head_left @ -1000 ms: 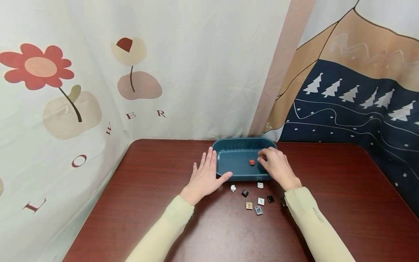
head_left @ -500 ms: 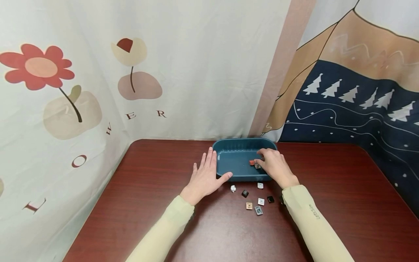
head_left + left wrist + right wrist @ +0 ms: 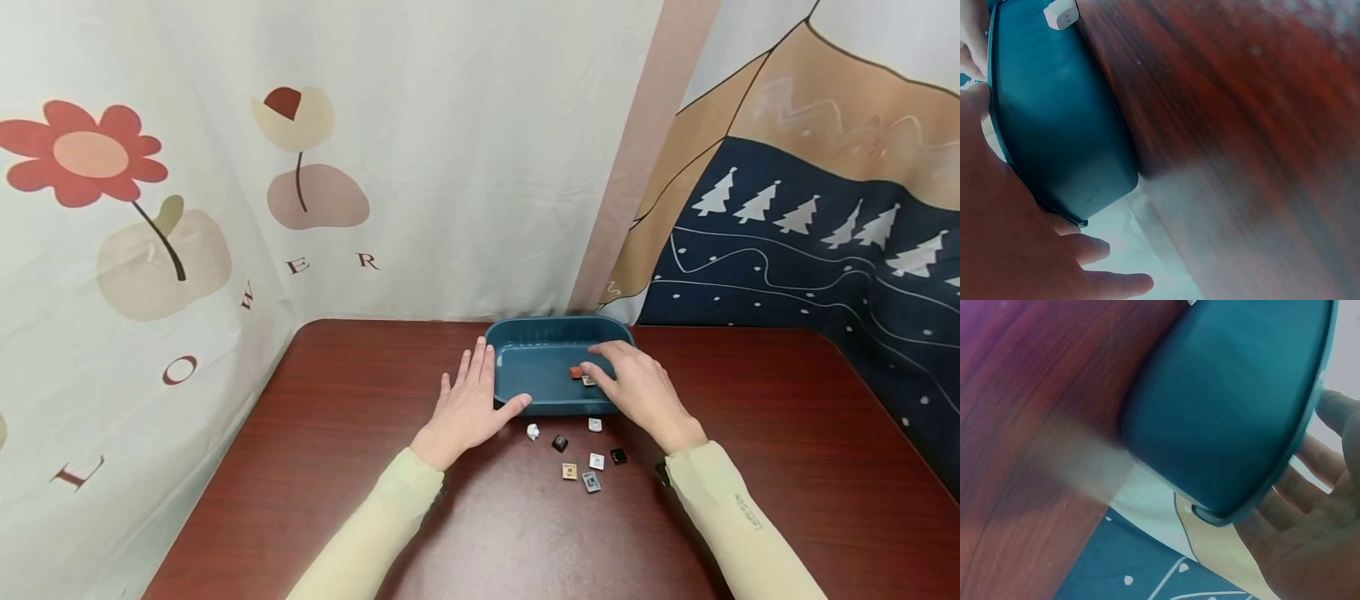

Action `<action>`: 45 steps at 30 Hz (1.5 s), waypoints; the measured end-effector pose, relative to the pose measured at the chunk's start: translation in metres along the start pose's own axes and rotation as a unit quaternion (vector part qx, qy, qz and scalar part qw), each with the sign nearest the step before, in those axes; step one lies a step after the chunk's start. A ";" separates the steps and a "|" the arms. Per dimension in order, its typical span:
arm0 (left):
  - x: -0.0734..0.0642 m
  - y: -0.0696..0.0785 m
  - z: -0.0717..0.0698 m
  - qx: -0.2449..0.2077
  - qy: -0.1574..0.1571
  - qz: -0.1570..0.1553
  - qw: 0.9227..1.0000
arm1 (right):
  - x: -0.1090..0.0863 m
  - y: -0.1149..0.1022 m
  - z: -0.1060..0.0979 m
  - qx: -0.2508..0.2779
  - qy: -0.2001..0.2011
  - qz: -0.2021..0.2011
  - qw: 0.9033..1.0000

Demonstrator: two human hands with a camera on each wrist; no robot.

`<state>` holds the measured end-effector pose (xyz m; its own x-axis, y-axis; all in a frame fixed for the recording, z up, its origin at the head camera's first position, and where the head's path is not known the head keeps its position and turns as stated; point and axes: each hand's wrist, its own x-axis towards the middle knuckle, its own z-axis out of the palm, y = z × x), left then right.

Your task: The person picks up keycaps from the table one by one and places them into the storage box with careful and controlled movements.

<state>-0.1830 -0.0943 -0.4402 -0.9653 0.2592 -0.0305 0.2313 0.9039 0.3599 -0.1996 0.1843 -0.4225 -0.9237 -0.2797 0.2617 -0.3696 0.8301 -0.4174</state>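
Note:
A blue-green plastic tray (image 3: 558, 408) stands at the table's back edge. My left hand (image 3: 465, 412) rests against its left end, fingers straight and thumb over the front rim. Inside the tray, a red keycap (image 3: 576, 372) lies beside a pale-and-dark keycap (image 3: 588, 381). Over the tray's right part is my right hand (image 3: 641, 387), thumb and forefinger parted, thumb close by the pale keycap. In the right wrist view, the fingers (image 3: 1319, 459) of that hand show beyond the tray rim, bent loosely; the keycaps in the tray are hidden there.
In front of the tray lie several loose keycaps: a white one (image 3: 532, 432), a black one (image 3: 560, 443), a tan one (image 3: 570, 472) and a grey one (image 3: 592, 482) among them. Behind the brown table (image 3: 360, 467) hangs a printed curtain (image 3: 465, 167).
My right hand has set the pale-and-dark keycap down beside the red one and parted its thumb and forefinger from it. My left hand stays at the tray.

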 end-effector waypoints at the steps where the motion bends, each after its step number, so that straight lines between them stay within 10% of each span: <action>1: 0.000 0.000 0.000 0.001 0.001 0.000 1.000 | -0.002 -0.001 -0.001 -0.002 0.004 -0.002 1.000; 45: 0.001 0.000 0.001 0.000 -0.001 0.001 1.000 | -0.088 0.001 -0.023 -0.066 0.008 -0.096 0.993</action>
<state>-0.1838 -0.0944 -0.4409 -0.9647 0.2613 -0.0323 0.2327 0.9036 0.3598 -0.1163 0.2206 -0.4256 -0.8356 -0.4319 0.3395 -0.5213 0.8184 -0.2419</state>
